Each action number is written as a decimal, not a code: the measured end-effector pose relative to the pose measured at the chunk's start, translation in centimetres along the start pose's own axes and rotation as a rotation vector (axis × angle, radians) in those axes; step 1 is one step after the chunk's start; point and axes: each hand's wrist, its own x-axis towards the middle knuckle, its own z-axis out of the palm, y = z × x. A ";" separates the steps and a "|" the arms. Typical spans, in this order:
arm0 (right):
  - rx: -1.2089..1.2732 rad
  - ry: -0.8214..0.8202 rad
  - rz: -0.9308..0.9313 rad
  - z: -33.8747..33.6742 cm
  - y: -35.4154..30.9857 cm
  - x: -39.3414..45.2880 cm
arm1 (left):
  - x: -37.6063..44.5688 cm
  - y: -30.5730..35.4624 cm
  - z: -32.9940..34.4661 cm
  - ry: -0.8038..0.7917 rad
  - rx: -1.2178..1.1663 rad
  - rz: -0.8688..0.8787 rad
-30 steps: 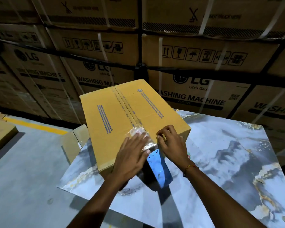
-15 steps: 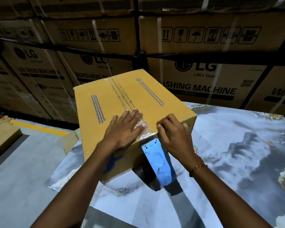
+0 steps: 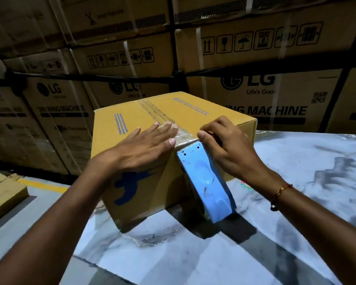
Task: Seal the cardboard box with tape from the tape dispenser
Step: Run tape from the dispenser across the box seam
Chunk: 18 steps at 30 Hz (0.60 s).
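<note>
Against box [image 3: 132,188] front, tape dispenser [image 3: 206,182] blade-end up.

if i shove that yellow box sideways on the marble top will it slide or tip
Probably slides: the cardboard box sits flat and broad on the glossy marble tabletop. It looks wider than tall, so tipping seems unlikely. The left hand, flat on top, would resist sliding.
</note>
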 end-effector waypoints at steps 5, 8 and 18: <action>0.062 -0.067 0.037 0.5 -2.5 -3.5 | -0.2 0.4 -0.1 0.010 -0.010 -0.023; -0.008 -0.108 0.058 1.0 -4.4 -5.4 | -0.2 0.6 0.0 0.022 0.007 -0.033; -0.251 -0.078 0.105 2.4 -5.9 -7.9 | 0.2 0.5 -0.1 0.002 -0.048 -0.059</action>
